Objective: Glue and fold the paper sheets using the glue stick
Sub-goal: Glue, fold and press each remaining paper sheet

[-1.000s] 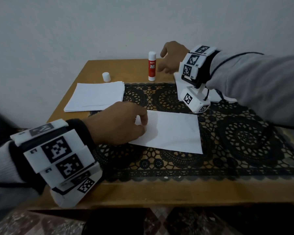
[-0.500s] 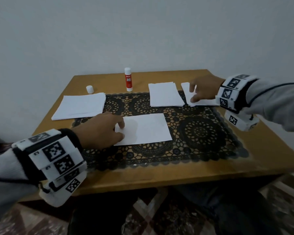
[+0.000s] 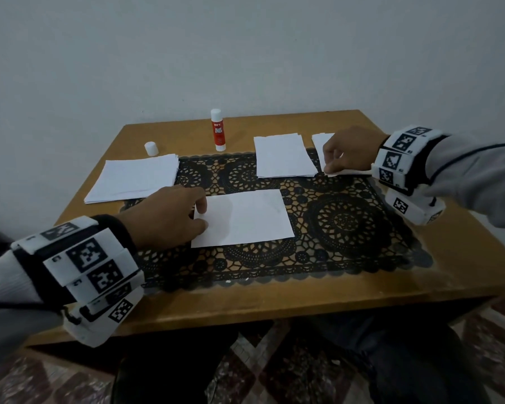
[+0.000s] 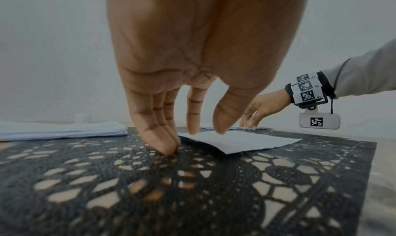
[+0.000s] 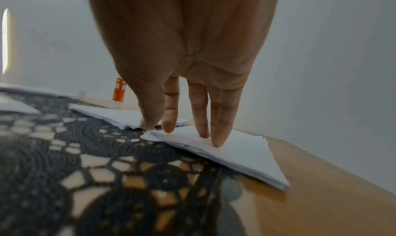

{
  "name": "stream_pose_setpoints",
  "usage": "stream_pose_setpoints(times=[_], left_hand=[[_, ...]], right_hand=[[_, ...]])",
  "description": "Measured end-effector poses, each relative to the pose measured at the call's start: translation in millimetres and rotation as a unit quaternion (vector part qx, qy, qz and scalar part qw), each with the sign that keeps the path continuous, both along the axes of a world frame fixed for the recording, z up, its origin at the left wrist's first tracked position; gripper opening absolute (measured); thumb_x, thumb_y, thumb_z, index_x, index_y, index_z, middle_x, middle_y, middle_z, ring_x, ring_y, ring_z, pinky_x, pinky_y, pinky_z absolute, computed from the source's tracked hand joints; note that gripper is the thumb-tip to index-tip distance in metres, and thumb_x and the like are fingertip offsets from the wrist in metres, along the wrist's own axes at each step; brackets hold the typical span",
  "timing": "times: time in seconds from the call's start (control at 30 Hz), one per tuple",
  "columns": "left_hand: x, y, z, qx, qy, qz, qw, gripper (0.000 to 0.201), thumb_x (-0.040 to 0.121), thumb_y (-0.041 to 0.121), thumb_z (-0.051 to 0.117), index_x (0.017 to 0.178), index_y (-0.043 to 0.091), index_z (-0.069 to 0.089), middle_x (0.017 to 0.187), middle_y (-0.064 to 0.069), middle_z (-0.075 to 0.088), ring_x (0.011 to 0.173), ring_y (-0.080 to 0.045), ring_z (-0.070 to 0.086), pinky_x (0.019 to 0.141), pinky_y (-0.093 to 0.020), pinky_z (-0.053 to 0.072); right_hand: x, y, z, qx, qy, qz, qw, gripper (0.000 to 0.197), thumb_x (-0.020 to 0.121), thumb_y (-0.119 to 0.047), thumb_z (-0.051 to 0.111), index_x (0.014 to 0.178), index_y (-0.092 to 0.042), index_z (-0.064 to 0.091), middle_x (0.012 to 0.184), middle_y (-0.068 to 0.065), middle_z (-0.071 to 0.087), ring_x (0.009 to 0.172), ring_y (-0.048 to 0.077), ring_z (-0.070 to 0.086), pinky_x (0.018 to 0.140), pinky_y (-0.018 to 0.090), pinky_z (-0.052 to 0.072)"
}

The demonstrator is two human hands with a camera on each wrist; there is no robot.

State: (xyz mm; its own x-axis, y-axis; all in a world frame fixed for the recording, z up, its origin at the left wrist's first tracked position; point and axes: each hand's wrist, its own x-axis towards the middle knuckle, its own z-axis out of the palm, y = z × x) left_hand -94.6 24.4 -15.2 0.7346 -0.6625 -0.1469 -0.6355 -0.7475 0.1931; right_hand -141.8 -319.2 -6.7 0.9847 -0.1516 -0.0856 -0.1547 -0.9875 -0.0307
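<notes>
— Where's the glue stick?
— Upright near the bench's far edge, cap beside it.
— Hands?
— Left hand, fingers straight, touches the centre sheet; right hand, fingers extended, presses the far-right stack.

Plain pale grey-white wall behind a wooden table bearing a black lace mat; patterned dark red and cream floor below; dim, cool, even lighting throughout.
</notes>
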Motion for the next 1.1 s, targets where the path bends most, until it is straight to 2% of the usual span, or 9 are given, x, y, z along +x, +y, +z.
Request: stream_pose_setpoints(times=[0.13, 0.27, 0.4, 0.6, 0.77, 0.97, 1.03, 1.1], left_hand=[[-0.4, -0.6, 0.7, 0.001, 0.005, 0.002, 1.000, 0.019, 0.089, 0.035, 0.062, 0.104, 0.026, 0.053, 0.092, 0.007, 0.056, 0.087, -0.012, 0.055, 0.078, -0.027, 0.046], [-1.5, 1.6, 3.5, 0.000, 0.009, 0.001, 1.000, 0.019, 0.089, 0.034, 0.062, 0.104, 0.025, 0.053, 0.095, 0.005, 0.058, 0.088, -0.013, 0.056, 0.080, -0.028, 0.048], [-2.6, 1.9, 5.8, -0.002, 0.023, 0.001, 1.000, 0.019, 0.090, 0.033, 0.061, 0.105, 0.025, 0.053, 0.097, 0.004, 0.060, 0.090, -0.014, 0.057, 0.082, -0.029, 0.049], [-3.3, 3.3, 6.6, -0.007, 0.030, 0.000, 1.000, 0.020, 0.090, 0.033, 0.061, 0.106, 0.024, 0.055, 0.097, 0.004, 0.060, 0.091, -0.014, 0.057, 0.081, -0.027, 0.047], [-2.0, 5.3, 5.3, -0.012, 0.029, -0.003, 1.000, 0.019, 0.090, 0.034, 0.061, 0.106, 0.025, 0.055, 0.098, 0.003, 0.059, 0.090, -0.013, 0.057, 0.078, -0.025, 0.046], [-1.8, 4.8, 5.6, -0.015, 0.026, -0.006, 1.000, 0.019, 0.090, 0.033, 0.061, 0.106, 0.024, 0.055, 0.096, 0.004, 0.059, 0.089, -0.013, 0.056, 0.076, -0.024, 0.045], [-1.7, 4.4, 5.9, -0.013, 0.027, -0.004, 1.000, 0.019, 0.090, 0.033, 0.061, 0.106, 0.024, 0.054, 0.097, 0.003, 0.059, 0.089, -0.013, 0.056, 0.077, -0.025, 0.045], [-1.4, 4.6, 5.7, -0.011, 0.027, -0.003, 1.000, 0.019, 0.090, 0.033, 0.061, 0.106, 0.025, 0.054, 0.098, 0.004, 0.059, 0.090, -0.013, 0.056, 0.079, -0.025, 0.046]], right_hand=[[-3.2, -7.9, -2.3, 0.022, -0.002, -0.009, 1.000, 0.016, 0.078, -0.036, 0.077, 0.076, -0.024, 0.067, 0.091, -0.003, 0.066, 0.097, 0.019, 0.060, 0.081, 0.034, 0.044], [-5.0, -4.3, -7.3, 0.028, -0.028, -0.015, 0.999, 0.023, 0.078, -0.040, 0.076, 0.084, -0.019, 0.068, 0.094, -0.002, 0.063, 0.093, 0.018, 0.057, 0.076, 0.031, 0.040], [-2.9, -3.8, -8.5, 0.018, -0.031, -0.009, 0.999, 0.014, 0.082, -0.032, 0.074, 0.083, -0.019, 0.067, 0.098, 0.001, 0.065, 0.091, 0.018, 0.055, 0.076, 0.030, 0.038], [-5.0, -3.2, -7.8, 0.017, -0.027, -0.003, 0.999, 0.017, 0.079, -0.030, 0.076, 0.087, -0.017, 0.069, 0.097, 0.003, 0.066, 0.094, 0.021, 0.058, 0.076, 0.030, 0.039], [-6.0, -0.9, -7.4, 0.014, -0.039, -0.005, 0.999, 0.009, 0.083, -0.024, 0.073, 0.084, -0.017, 0.069, 0.097, 0.004, 0.065, 0.088, 0.018, 0.054, 0.074, 0.029, 0.036], [-7.4, 4.7, -6.7, 0.014, -0.035, -0.007, 0.999, 0.009, 0.086, -0.018, 0.068, 0.079, -0.017, 0.064, 0.092, 0.000, 0.060, 0.093, 0.019, 0.055, 0.076, 0.029, 0.038], [-5.3, 3.9, -5.0, 0.019, -0.036, -0.016, 0.999, 0.008, 0.088, -0.014, 0.065, 0.080, -0.011, 0.064, 0.089, 0.000, 0.061, 0.090, 0.020, 0.057, 0.077, 0.030, 0.041], [-2.3, -0.8, -1.9, 0.045, -0.055, -0.040, 0.997, 0.012, 0.087, -0.010, 0.064, 0.078, -0.003, 0.065, 0.081, 0.002, 0.064, 0.079, 0.021, 0.060, 0.072, 0.032, 0.046]])
